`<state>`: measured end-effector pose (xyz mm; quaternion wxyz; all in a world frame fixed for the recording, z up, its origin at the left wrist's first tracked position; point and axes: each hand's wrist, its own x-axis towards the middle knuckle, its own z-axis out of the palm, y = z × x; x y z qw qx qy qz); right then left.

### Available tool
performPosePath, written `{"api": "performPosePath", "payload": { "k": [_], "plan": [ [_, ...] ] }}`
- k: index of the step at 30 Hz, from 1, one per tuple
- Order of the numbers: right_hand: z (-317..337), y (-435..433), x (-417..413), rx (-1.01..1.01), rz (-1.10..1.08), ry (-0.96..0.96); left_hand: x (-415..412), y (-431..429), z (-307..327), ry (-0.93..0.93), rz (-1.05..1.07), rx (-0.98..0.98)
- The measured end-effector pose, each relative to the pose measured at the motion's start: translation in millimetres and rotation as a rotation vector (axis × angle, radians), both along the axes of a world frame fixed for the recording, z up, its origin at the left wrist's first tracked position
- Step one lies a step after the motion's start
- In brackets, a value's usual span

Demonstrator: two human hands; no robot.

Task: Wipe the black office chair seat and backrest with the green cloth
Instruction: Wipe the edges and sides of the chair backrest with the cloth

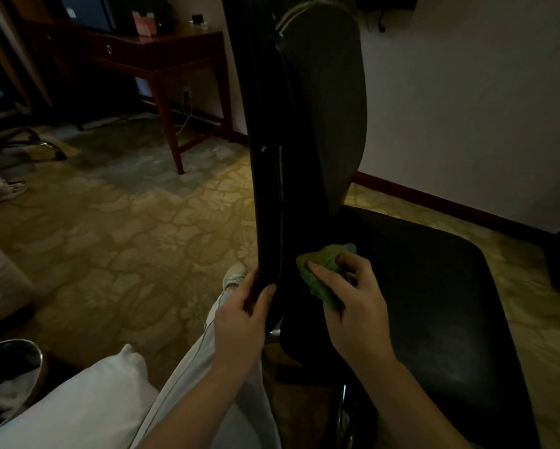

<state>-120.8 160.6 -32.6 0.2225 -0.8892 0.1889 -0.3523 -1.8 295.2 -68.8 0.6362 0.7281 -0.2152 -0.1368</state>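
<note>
Now, the step: we judge this to be the backrest pass, worked at its lowest part; whether the seat has been wiped we cannot tell.
Backrest [320,108]: our landmark, upright and seen almost edge-on, its dark front face turned to the right.
Green cloth [320,273]: bunched against the foot of the backrest's front face, just above where it meets the seat.
Right hand [356,303]: fingers curled round the cloth, pressing it to the backrest.
Left hand [239,319]: wrapped round the backrest's near edge, low down, about level with the cloth.
Seat [434,303]: right of the backrest, a black cushion with a dull sheen.
Next move: we would sweep the cloth up the backrest's face in overlapping strokes, the left hand bracing the edge so the chair does not swivel, then drop to the seat.
</note>
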Motion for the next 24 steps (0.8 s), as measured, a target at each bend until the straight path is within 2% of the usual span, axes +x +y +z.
{"api": "performPosePath", "payload": {
  "k": [6,11,14,21,24],
  "plan": [
    [-34.2,4.6,-13.2,-0.002,0.010,0.149,1.0,0.4,-0.6,0.000,0.007,0.008],
    [3.0,1.6,-7.0,-0.038,-0.018,-0.006,1.1,1.2,-2.8,-0.026,0.008,0.008],
    [8.8,-1.7,-3.6,-0.052,-0.013,-0.021,0.3,1.6,-2.0,-0.024,0.012,0.010],
    [-65.3,7.5,-17.8,0.028,-0.019,0.262,3.1,1.2,-2.7,-0.016,0.001,0.014],
    [-73.5,9.6,-27.0,0.120,-0.032,0.264,3.1,1.6,-1.3,-0.031,0.004,0.004]
  ]
}}
